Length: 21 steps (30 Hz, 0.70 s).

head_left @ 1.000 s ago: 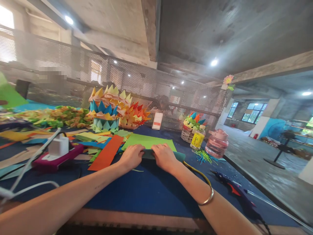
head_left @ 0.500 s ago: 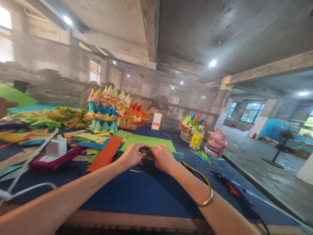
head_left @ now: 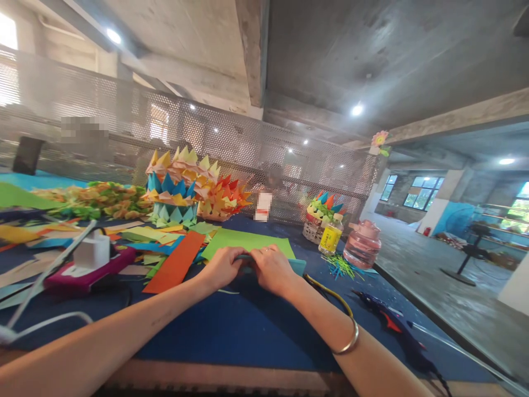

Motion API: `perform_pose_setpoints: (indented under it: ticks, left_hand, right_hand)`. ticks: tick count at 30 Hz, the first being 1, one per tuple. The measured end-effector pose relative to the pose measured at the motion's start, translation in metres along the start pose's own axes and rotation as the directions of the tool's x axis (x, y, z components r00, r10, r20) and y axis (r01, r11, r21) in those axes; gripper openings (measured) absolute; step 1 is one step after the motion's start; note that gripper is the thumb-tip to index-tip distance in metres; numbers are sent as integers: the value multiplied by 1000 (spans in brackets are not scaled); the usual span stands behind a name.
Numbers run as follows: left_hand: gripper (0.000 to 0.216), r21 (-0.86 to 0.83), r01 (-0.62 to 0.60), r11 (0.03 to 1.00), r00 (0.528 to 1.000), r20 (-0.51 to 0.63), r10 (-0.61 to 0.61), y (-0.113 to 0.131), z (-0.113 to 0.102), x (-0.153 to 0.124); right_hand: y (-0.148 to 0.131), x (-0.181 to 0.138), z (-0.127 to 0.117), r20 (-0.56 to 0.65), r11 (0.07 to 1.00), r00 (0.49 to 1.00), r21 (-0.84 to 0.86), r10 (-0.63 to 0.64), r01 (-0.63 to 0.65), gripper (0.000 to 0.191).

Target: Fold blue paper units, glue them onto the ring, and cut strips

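Observation:
My left hand [head_left: 225, 267] and my right hand [head_left: 273, 268] are close together over the middle of the table. Both are closed on a strip of blue-green paper [head_left: 298, 267], whose right end sticks out past my right hand. Its middle looks folded or raised between the fingers, and most of it is hidden by the hands. Just behind lies a light green paper sheet [head_left: 256, 237]. An orange paper strip [head_left: 177, 262] rests to the left of my left hand. A thin pale paper sliver [head_left: 228, 291] lies below the hands.
Folded-paper pieces [head_left: 173, 190] with pointed tips stand at the back. Left are loose paper strips and a purple power strip [head_left: 93, 270] with cables. Right are a yellow-labelled bottle [head_left: 331, 236], a pink water bottle [head_left: 362, 244] and a glue gun [head_left: 397, 322] near the table edge.
My left hand has closed in on the paper strip, its fingers now pinching beside the right hand. At far left, another person's hand has gone out of view and the green sheet there is lower.

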State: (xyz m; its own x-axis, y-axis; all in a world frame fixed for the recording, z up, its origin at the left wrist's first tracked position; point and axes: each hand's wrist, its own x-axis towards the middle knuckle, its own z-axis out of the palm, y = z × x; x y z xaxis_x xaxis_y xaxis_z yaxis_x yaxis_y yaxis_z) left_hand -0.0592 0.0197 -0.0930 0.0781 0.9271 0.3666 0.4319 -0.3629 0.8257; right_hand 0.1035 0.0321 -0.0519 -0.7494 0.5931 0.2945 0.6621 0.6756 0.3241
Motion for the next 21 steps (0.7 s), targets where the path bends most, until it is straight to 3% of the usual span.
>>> perform_pose_setpoints:
  ticks: [9,15,17,21]
  left_hand:
    - [13,-190,176,966,982,-32,-185,2,-7,7]
    - [9,-359,257,897,962,7,-273,9,-11,8]
    - [11,-404,275,873,955,8,-297,9,-12,9]
    - [8,-476,292,830,946,17,-323,8,-14,9]
  right_hand:
    - [43,1,-17,-104,982,979,82,176,-167,20]
    - [65,-27,-37,-208,923,902,147,379,-355,15]
    - [65,-48,-42,-171,906,893,159,417,-393,12]
    - [59,-98,-46,85,881,896,160,436,-445,11]
